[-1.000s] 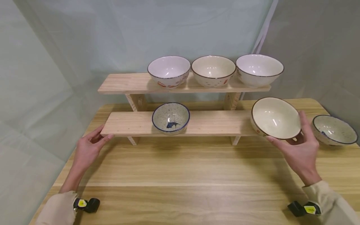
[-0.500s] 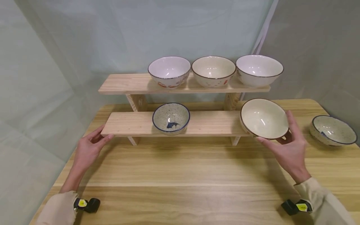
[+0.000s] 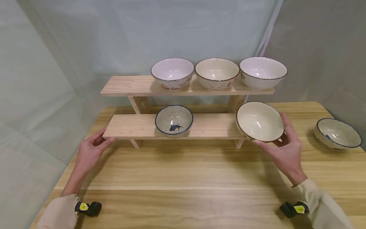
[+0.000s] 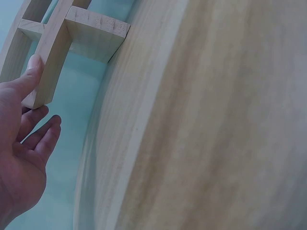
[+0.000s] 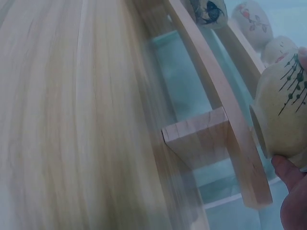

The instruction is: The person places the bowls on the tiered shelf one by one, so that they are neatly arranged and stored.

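Note:
My right hand (image 3: 284, 152) holds a cream bowl (image 3: 259, 122) with a brown rim, thumb at its near side and fingers at its right. The bowl is tilted towards me over the right end of the lower shelf board; its foot (image 5: 259, 132) appears just off the wood in the right wrist view. Dark dotted sprigs decorate its outside. My left hand (image 3: 90, 151) grips the left end of the two-tier wooden shelf's lower board (image 3: 128, 126), thumb on the front edge (image 4: 41, 86). A speckled blue-rimmed bowl (image 3: 173, 121) with a blue fish stands mid-board.
On the upper board (image 3: 125, 85) stand a white bowl (image 3: 172, 73), a cream bowl (image 3: 217, 73) and another white bowl (image 3: 263, 72), side by side. A second speckled bowl (image 3: 337, 133) sits on the wooden table (image 3: 183, 178) at the right. Pale fabric (image 3: 183, 28) hangs behind.
My right hand has carried the cream bowl leftwards and slightly down, from beyond the lower board's right end to over it. My left hand has stayed put on the board.

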### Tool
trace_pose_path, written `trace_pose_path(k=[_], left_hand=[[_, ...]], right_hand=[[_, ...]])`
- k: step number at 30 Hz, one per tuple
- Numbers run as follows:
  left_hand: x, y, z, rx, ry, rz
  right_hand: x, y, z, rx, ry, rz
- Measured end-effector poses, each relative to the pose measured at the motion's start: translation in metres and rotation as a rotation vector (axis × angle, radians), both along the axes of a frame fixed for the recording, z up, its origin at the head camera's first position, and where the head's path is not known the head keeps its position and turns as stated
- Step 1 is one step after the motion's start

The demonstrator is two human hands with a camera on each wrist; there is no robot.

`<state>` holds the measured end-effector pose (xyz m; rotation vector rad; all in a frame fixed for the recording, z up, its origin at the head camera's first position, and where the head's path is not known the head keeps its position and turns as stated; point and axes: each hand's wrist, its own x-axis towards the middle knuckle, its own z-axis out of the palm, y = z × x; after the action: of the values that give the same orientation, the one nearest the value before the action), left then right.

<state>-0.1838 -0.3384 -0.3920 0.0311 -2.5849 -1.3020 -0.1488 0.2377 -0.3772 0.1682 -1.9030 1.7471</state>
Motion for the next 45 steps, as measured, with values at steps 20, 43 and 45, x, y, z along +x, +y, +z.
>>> trace_pose_path(k=[20,43,45], left_hand=[[0.001,-0.001,0.000,0.015,-0.003,-0.012],[0.001,0.000,0.000,0.001,-0.001,-0.011],[0.001,0.000,0.000,-0.001,0.000,-0.009]], right_hand=[[-0.006,-0.023,-0.002,0.017,0.030,0.063],[-0.017,-0.047,-0.007,0.027,0.056,0.116],[-0.017,-0.049,-0.006,0.027,0.056,0.120]])
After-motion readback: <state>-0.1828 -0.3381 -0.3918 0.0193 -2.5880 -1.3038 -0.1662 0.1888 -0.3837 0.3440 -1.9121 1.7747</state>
